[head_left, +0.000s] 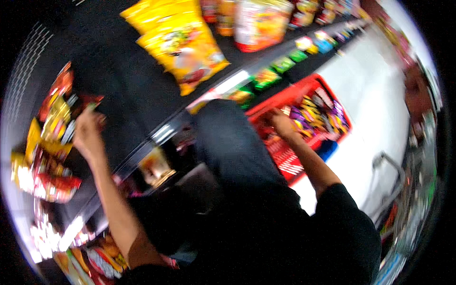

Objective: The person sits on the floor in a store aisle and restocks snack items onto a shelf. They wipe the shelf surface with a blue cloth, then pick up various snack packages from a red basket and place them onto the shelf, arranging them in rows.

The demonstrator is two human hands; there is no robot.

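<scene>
My left hand (87, 133) reaches over the black shelf, its fingers closed around a dark red packet (91, 100) that is blurred by motion. Close beside it stand shiny packets, among them a yellow and silver one (57, 121) and a red one (58, 90). On the other side, my right hand (285, 126) dips into a red plastic basket (346, 118). Its fingers are smeared, so whether they grip anything there is unclear. Small purple, yellow and black packets (316, 114) fill the basket's far part.
Large yellow bags (187, 52) lie on the black shelf (128, 80), with a white and red pouch (262, 23) farther right. Green packets (266, 78) line the shelf's front edge. My dark-clothed knee (228, 142) sits between shelf and basket. A metal rail (396, 173) curves at the right.
</scene>
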